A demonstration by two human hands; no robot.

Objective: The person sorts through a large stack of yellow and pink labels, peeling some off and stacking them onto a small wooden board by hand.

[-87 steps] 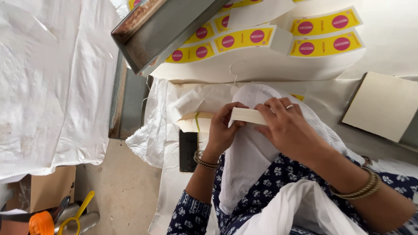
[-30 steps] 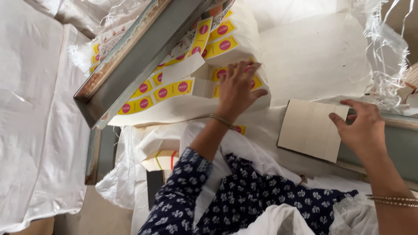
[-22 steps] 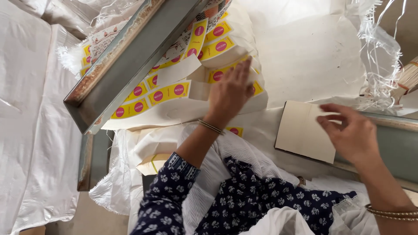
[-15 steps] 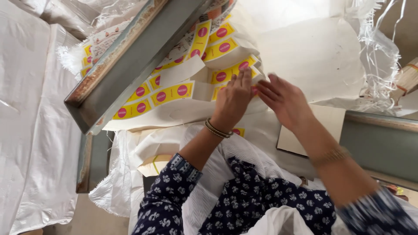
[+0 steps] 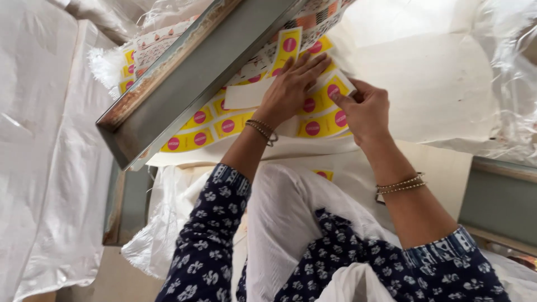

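A: Right hand point(image 5: 366, 109) has left the cardboard, joined left hand point(image 5: 291, 89) on the yellow cartons point(image 5: 319, 112).

B: Left flat, right pinching a carton by the stack's right edge; the leaning stack might slide.

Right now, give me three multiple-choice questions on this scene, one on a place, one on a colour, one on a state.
1. Where does the left hand rest? A on the yellow boxes B on the floor C on the grey tray
2. What colour are the round spots on the boxes? A green B pink C black
3. How is the right hand? A flat and open B out of view C fingers pinching a box corner

A: its palm lies on the stack. B: pink circles on yellow. C: fingers closed at a box's edge.
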